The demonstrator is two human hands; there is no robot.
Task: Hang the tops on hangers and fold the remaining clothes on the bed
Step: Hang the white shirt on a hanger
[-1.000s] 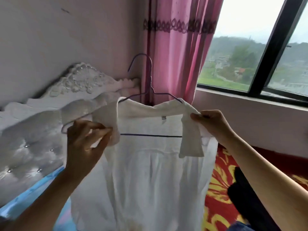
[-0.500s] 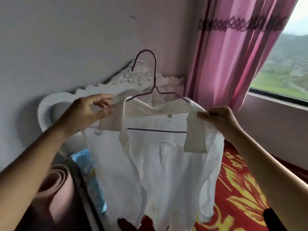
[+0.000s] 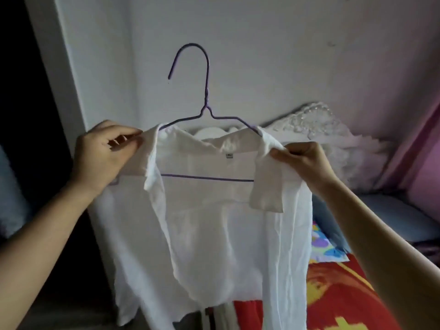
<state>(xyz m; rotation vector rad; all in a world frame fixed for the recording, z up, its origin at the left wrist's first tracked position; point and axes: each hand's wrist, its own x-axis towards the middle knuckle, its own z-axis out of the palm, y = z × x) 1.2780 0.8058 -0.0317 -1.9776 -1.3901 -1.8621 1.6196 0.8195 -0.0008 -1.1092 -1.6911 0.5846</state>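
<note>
A thin white top point(image 3: 214, 234) hangs on a purple wire hanger point(image 3: 206, 108), held up in the air in front of a pale wall. My left hand point(image 3: 104, 156) pinches the top's left shoulder over the hanger's end. My right hand point(image 3: 302, 160) pinches the right shoulder the same way. The hanger's hook stands free above the collar, and its lower bar shows through the neck opening. The top's body and sleeves drape straight down.
The bed with a red and yellow cover point(image 3: 345, 294) lies at the lower right, under a white ornate headboard point(image 3: 316, 125). A pink curtain point(image 3: 421, 151) hangs at the far right. A dark doorway point(image 3: 26, 115) opens on the left.
My view has swung left, from the window and curtain towards the wall and doorway. Both hands carried the top on its hanger along, still gripping its shoulders.
</note>
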